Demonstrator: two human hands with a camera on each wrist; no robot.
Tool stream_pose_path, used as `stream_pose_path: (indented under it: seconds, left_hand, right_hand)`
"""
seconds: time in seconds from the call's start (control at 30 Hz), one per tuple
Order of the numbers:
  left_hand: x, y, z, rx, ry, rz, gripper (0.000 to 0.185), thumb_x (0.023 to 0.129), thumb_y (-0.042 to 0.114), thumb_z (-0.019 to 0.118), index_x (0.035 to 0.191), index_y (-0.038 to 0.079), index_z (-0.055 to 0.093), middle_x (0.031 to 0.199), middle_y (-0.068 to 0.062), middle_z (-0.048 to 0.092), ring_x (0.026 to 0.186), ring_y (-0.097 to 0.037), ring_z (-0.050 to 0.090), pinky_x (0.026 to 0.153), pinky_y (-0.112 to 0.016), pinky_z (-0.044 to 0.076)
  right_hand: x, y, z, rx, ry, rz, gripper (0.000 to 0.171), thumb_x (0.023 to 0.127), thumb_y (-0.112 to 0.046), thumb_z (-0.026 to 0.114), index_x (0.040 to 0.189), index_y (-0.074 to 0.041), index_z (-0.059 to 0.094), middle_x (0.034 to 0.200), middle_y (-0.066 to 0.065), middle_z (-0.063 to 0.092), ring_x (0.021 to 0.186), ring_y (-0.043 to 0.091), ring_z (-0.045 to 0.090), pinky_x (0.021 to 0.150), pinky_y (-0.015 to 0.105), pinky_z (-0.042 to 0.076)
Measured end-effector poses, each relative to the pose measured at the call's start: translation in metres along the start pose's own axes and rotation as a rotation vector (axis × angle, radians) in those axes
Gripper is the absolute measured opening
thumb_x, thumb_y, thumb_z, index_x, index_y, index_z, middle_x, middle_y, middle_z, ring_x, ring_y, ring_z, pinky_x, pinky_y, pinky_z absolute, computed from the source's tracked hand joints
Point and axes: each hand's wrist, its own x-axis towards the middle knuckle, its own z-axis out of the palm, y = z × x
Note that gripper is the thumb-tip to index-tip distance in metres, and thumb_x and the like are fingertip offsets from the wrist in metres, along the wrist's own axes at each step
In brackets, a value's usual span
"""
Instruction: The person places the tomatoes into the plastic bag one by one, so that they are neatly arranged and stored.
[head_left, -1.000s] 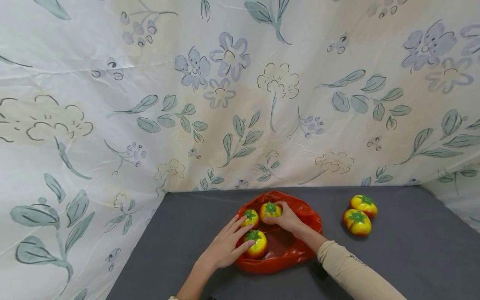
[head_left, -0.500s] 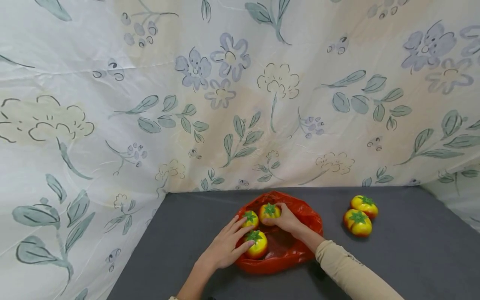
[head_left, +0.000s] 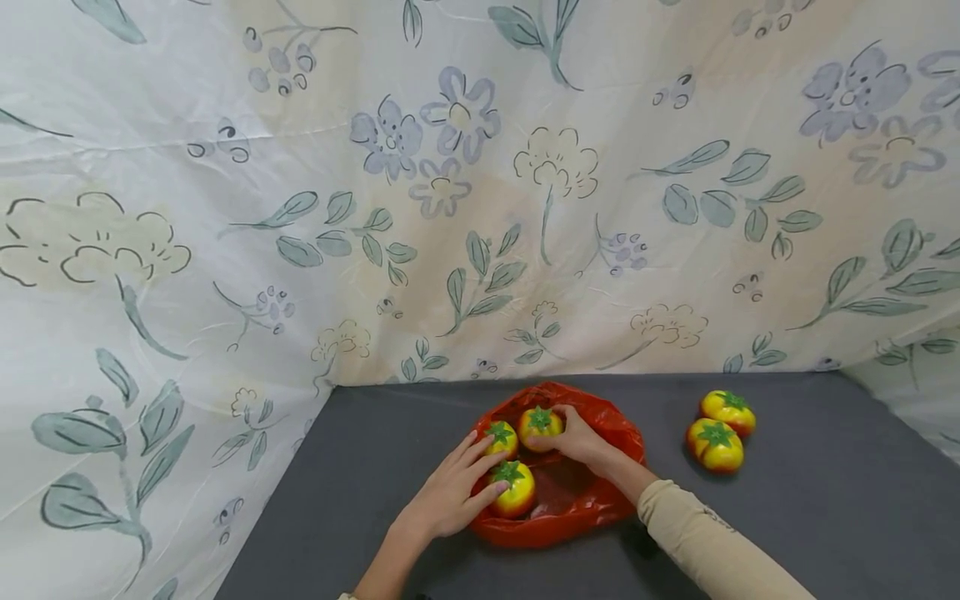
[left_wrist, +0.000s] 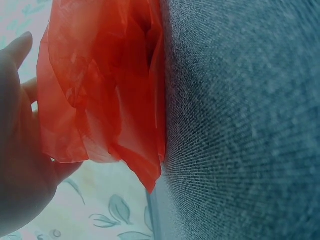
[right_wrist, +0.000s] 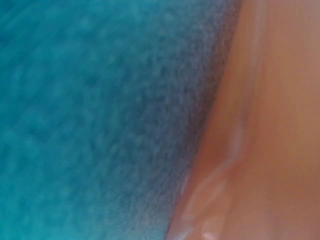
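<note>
A red plastic bag lies spread with its mouth upward, three yellow-and-red toy tomatoes with green star-shaped tops inside. At its back, my right hand grips one toy tomato from the right, thumb in front. My left hand reaches over the left rim with fingers spread, fingertips on the back-left tomato and the front tomato. In the left wrist view, the bag wall covers part of that hand. The right wrist view shows only blurred bag film close up.
Two more toy tomatoes touch each other on the dark grey table, right of the bag: a front one and a back one. Floral cloth hangs behind the table and along its sides.
Almost nothing differs: the right hand and the tomato it grips shift very slightly, and the left hand keeps its place. The bag stays where it was.
</note>
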Motion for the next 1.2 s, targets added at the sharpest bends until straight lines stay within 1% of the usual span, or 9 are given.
stream_pose_path:
  seconds: [0.13, 0.2, 0.37, 0.53, 0.7, 0.8, 1.07, 1.2]
  left_hand:
    - [0.0, -0.001, -0.001, 0.006, -0.003, -0.006, 0.059, 0.097, 0.057, 0.036, 0.142, 0.02, 0.048, 0.151, -0.006, 0.033, 0.143, -0.026, 0.015, 0.109, -0.054, 0.02]
    - [0.001, -0.002, -0.001, 0.02, -0.004, -0.006, 0.059, 0.097, 0.057, 0.036, 0.142, 0.02, 0.048, 0.151, -0.006, 0.034, 0.142, -0.025, 0.017, 0.109, -0.053, 0.021]
    - [0.0, -0.004, -0.002, 0.039, 0.004, -0.011, 0.058, 0.097, 0.057, 0.037, 0.14, 0.02, 0.05, 0.15, -0.006, 0.035, 0.142, -0.025, 0.018, 0.109, -0.053, 0.021]
    - [0.0, -0.008, -0.001, 0.051, 0.016, -0.02, 0.058, 0.097, 0.055, 0.039, 0.14, 0.018, 0.051, 0.15, -0.008, 0.036, 0.142, -0.026, 0.019, 0.109, -0.054, 0.021]
    - [0.001, -0.013, 0.0, 0.065, 0.04, -0.004, 0.058, 0.097, 0.054, 0.039, 0.139, 0.016, 0.051, 0.15, -0.009, 0.035, 0.142, -0.027, 0.019, 0.108, -0.055, 0.022]
    - [0.001, -0.016, 0.001, 0.071, 0.05, 0.003, 0.058, 0.097, 0.054, 0.04, 0.139, 0.014, 0.051, 0.15, -0.01, 0.035, 0.141, -0.028, 0.019, 0.108, -0.056, 0.022]
    - [0.001, -0.017, 0.0, 0.088, 0.053, 0.014, 0.059, 0.097, 0.054, 0.042, 0.139, 0.014, 0.051, 0.15, -0.009, 0.035, 0.142, -0.027, 0.019, 0.108, -0.056, 0.022]
    - [0.002, -0.018, 0.0, 0.096, 0.051, 0.023, 0.058, 0.096, 0.053, 0.044, 0.139, 0.013, 0.051, 0.15, -0.009, 0.035, 0.142, -0.027, 0.019, 0.108, -0.056, 0.022]
  right_hand:
    - [-0.005, 0.0, -0.005, 0.027, -0.013, 0.019, 0.091, 0.081, -0.033, 0.077, 0.142, 0.005, 0.022, 0.131, 0.026, 0.039, 0.111, 0.034, 0.048, 0.096, 0.048, 0.042]
    - [-0.006, 0.0, -0.006, 0.045, -0.018, 0.034, 0.09, 0.082, -0.032, 0.077, 0.142, 0.005, 0.021, 0.131, 0.027, 0.038, 0.11, 0.035, 0.048, 0.092, 0.046, 0.046]
    - [-0.01, 0.002, -0.009, 0.069, -0.016, 0.057, 0.086, 0.084, -0.03, 0.075, 0.142, 0.004, 0.021, 0.129, 0.027, 0.037, 0.11, 0.035, 0.048, 0.086, 0.044, 0.05]
    - [-0.016, 0.003, -0.008, 0.059, -0.019, 0.049, 0.084, 0.086, -0.028, 0.073, 0.142, 0.005, 0.02, 0.126, 0.027, 0.039, 0.111, 0.036, 0.047, 0.088, 0.048, 0.047]
    - [-0.022, 0.0, -0.007, 0.072, -0.021, 0.046, 0.082, 0.086, -0.026, 0.073, 0.141, 0.006, 0.022, 0.125, 0.027, 0.04, 0.11, 0.036, 0.047, 0.089, 0.05, 0.046]
    - [-0.025, -0.002, -0.009, 0.078, -0.044, 0.058, 0.081, 0.086, -0.026, 0.073, 0.142, 0.005, 0.022, 0.127, 0.027, 0.04, 0.11, 0.037, 0.048, 0.089, 0.051, 0.046]
    - [-0.032, -0.012, -0.024, 0.107, -0.096, 0.071, 0.078, 0.089, -0.026, 0.069, 0.144, 0.002, 0.02, 0.131, 0.029, 0.036, 0.115, 0.039, 0.046, 0.092, 0.052, 0.044]
    - [-0.034, -0.015, -0.034, 0.116, -0.124, 0.077, 0.079, 0.089, -0.028, 0.069, 0.145, 0.0, 0.02, 0.132, 0.027, 0.04, 0.117, 0.037, 0.047, 0.093, 0.048, 0.045]
